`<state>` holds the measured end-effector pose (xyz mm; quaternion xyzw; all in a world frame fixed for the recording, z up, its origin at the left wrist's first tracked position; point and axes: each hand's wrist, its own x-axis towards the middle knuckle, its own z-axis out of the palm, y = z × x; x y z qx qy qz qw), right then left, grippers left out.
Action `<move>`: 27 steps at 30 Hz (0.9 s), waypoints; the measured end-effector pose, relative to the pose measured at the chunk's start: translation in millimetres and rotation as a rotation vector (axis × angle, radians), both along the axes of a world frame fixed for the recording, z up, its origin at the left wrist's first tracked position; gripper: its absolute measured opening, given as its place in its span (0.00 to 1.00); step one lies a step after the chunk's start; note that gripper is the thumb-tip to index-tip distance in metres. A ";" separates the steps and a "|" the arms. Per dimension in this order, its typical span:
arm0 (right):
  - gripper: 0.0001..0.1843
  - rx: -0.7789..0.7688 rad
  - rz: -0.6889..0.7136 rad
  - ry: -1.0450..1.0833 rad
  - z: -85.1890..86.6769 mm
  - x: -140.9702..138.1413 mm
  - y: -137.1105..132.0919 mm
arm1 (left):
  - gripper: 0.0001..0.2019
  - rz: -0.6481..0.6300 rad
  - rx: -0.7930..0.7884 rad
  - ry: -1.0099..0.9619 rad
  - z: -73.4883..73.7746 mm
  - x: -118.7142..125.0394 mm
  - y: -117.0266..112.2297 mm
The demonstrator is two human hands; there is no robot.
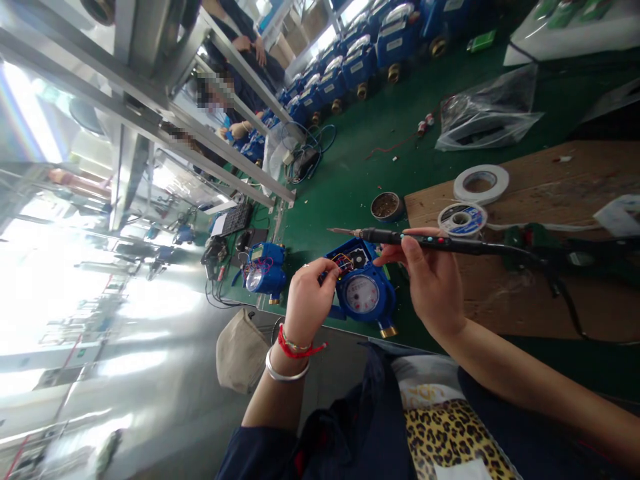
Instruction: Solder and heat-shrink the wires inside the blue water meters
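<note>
A blue water meter (362, 293) with a round dial lies at the near edge of the green bench, its upper housing open on coloured wires (344, 261). My left hand (313, 287) is at the housing's left side, thumb and forefinger pinched together among the wires; the exact wire between them is too small to make out. In my right hand (433, 280) is a soldering iron (385, 236), held level above the housing with its tip pointing left, clear of the wires. A fingertip of that hand is close to the housing's right edge.
Solder spool (461, 219), white tape roll (481, 183) and a small round tin (387, 206) sit to the right and behind. Another opened meter (265, 270) stands left. Blue meters (357, 67) line the back; a metal frame (240, 177) rises at left. People work beyond.
</note>
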<state>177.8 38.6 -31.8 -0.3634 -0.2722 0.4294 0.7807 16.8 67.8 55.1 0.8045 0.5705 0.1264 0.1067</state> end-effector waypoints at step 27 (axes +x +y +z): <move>0.06 0.005 -0.001 -0.291 -10.4 36.1 -31.0 | 0.08 0.029 -0.056 0.029 3.8 1.6 2.4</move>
